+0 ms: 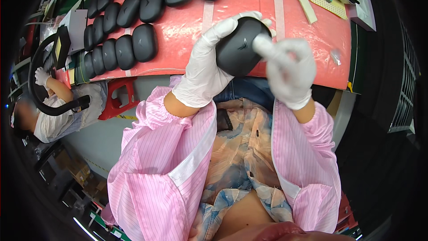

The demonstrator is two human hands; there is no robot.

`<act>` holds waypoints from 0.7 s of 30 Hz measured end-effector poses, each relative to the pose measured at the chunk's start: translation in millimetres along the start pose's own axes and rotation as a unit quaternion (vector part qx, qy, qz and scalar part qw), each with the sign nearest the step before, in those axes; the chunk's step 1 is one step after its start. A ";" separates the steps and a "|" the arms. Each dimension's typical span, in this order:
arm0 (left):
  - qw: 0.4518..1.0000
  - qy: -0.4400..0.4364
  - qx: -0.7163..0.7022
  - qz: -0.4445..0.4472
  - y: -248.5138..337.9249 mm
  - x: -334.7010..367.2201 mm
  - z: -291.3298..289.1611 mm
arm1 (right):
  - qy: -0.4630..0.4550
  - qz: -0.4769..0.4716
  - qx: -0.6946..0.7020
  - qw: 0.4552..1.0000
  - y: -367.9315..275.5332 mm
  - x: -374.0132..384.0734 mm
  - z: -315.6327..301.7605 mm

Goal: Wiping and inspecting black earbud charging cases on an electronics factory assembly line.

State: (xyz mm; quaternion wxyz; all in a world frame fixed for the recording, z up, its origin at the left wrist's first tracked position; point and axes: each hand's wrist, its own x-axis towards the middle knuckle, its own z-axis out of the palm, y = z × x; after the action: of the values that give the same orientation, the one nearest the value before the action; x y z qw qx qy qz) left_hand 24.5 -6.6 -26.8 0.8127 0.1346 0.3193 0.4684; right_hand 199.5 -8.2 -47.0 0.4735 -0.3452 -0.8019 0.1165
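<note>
My left hand [209, 58], in a white glove, grips a black rounded case [238, 47] and holds it up over the near edge of the red work mat [249, 0]. My right hand [290, 71], also gloved and blurred, is right beside the case with a raised finger touching its upper right side. It holds nothing that I can make out. Both forearms wear pink striped sleeves.
Several identical black cases [129, 22] lie in rows on the mat's left part. A yellow perforated pad [327, 0] and a pale strip [306, 8] lie at the far right. Another person [58, 107] in a white glove works at the left.
</note>
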 end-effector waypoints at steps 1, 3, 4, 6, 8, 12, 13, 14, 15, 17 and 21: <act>1.000 0.016 -0.020 0.000 -1.6 3.3 0.4 | -0.046 -0.001 0.051 0.998 -6.5 -3.4 9.4; 1.000 0.016 -0.012 -0.005 -0.7 4.9 1.3 | -0.055 -0.045 0.057 0.996 -17.2 -11.3 25.5; 0.999 0.031 -0.016 0.003 1.4 3.9 4.5 | -0.056 -0.044 0.057 0.996 -16.3 -13.6 26.2; 0.998 0.046 0.033 0.007 3.3 4.7 3.1 | -0.052 -0.060 0.098 0.992 -12.5 -18.7 24.2; 0.999 0.028 0.033 -0.008 9.8 4.9 0.2 | 0.030 -0.005 0.020 0.999 -10.4 -29.0 9.5; 0.997 0.006 0.065 -0.050 19.0 3.7 -0.7 | 0.027 0.172 -0.068 0.982 20.2 -26.1 -6.3; 0.995 0.007 0.066 -0.070 20.1 3.6 -0.3 | 0.027 0.173 -0.066 0.982 16.2 -14.0 -10.7; 0.995 0.008 0.065 -0.071 17.9 4.0 -1.0 | -0.038 0.153 -0.037 0.987 9.3 0.8 -14.9; 0.992 0.008 0.106 -0.064 14.9 4.8 -2.5 | -0.103 0.132 -0.008 0.986 4.3 8.5 -15.1; 0.987 0.000 0.147 -0.060 14.4 10.0 -7.8 | -0.099 0.171 0.041 0.979 5.6 -1.3 -3.7; 0.973 -0.081 -0.031 -0.214 17.7 7.0 -29.4 | -0.053 0.357 0.351 0.864 3.7 -1.4 -0.3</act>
State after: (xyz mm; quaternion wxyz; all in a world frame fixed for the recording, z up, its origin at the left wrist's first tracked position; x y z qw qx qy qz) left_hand -3.9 6.3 -42.7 0.9210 0.0751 0.2595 0.2806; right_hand 201.8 -6.5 -49.7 0.4466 -0.4121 -0.5538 0.5692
